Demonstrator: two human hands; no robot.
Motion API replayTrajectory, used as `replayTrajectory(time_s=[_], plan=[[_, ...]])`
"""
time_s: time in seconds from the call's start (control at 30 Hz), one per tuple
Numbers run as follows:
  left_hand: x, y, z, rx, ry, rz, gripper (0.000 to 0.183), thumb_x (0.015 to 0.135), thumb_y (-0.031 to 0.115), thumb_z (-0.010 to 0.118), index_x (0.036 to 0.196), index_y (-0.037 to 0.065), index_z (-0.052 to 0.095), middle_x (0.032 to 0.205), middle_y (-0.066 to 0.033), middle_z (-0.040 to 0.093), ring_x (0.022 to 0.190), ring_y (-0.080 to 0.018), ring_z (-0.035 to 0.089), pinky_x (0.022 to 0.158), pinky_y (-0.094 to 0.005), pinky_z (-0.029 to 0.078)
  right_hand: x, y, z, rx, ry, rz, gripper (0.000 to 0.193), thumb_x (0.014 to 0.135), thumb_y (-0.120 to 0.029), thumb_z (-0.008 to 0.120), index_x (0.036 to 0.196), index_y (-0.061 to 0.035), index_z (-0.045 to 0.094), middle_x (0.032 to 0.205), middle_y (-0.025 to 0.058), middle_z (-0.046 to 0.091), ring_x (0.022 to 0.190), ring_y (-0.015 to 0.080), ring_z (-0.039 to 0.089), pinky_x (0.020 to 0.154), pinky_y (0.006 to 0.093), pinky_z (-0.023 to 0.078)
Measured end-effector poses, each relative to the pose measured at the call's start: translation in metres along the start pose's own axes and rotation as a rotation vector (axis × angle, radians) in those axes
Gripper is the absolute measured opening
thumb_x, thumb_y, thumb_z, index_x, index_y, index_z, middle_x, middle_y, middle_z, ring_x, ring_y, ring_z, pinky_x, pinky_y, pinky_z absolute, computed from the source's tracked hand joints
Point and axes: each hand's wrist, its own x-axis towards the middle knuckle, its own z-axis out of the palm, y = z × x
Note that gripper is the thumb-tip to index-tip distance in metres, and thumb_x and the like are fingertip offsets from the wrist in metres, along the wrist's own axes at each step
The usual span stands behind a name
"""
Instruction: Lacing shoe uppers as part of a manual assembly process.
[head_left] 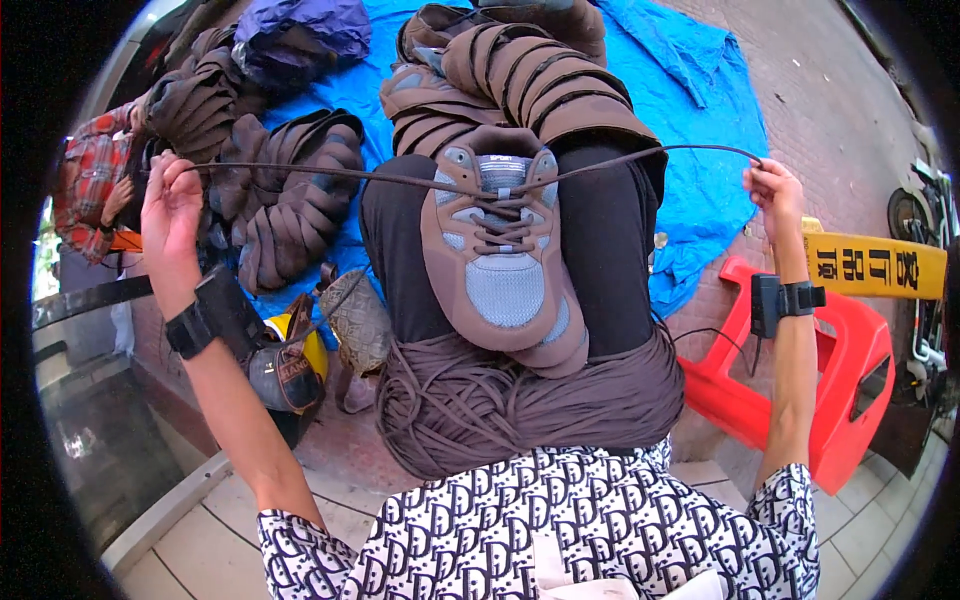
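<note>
A brown shoe upper (503, 291) with light blue mesh panels lies across my thighs, its toe toward me. Part of a second upper (560, 348) shows beneath it. One dark brown shoelace (330, 172) is threaded through the upper, and its two ends stretch out wide to either side. My left hand (172, 210) pinches the left end at the far left. Out at the right, my right hand (776, 195) pinches the other end. On my lap, nearer my body, rests a thick bundle of brown shoelaces (525, 400).
Nested stacks of brown uppers (545, 80) lie ahead on a blue tarp (715, 120), with more uppers (290, 200) at the left. A red plastic stool (850, 380) stands right, beside a yellow sign (870, 262). A bag (355, 320) is at left. A person in plaid (95, 185) sits far left.
</note>
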Motion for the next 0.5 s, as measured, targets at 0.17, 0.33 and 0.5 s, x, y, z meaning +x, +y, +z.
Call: replayTrajectory(time_s=[0.17, 0.33, 0.5], plan=[[-0.008, -0.013, -0.011, 0.290, 0.507, 0.054, 0.016, 0.086, 0.006, 0.051, 0.098, -0.004, 0.048, 0.081, -0.0061, 0.049, 0.069, -0.0126, 0.044, 0.060, -0.0237, 0.040, 0.023, 0.005, -0.017, 1.191, -0.409, -0.303, 0.022, 0.083, -0.004, 0.050, 0.103, 0.0011, 0.057, 0.109, 0.0139, 0.057, 0.100, 0.0240, 0.054, 0.086, 0.0372, 0.043], [-0.009, -0.022, -0.003, 0.370, 0.483, 0.050, 0.018, 0.086, 0.008, 0.053, 0.101, -0.002, 0.051, 0.085, -0.0067, 0.054, 0.067, -0.0115, 0.045, 0.057, -0.0226, 0.039, 0.021, 0.002, -0.016, 1.313, -0.330, -0.398, 0.024, 0.082, -0.001, 0.053, 0.106, -0.0020, 0.056, 0.094, 0.0111, 0.058, 0.079, 0.0181, 0.054, 0.074, 0.0340, 0.044], [0.013, -0.107, 0.054, 1.305, 0.512, 0.070, 0.020, 0.081, 0.013, 0.054, 0.098, 0.002, 0.059, 0.065, 0.0010, 0.052, 0.049, -0.0039, 0.037, 0.043, -0.0182, 0.030, -0.017, -0.036, 0.045, 0.708, -0.216, -0.188, 0.032, 0.079, -0.003, 0.057, 0.110, 0.0015, 0.051, 0.086, 0.0101, 0.061, 0.059, 0.0081, 0.050, 0.055, 0.0216, 0.042]])
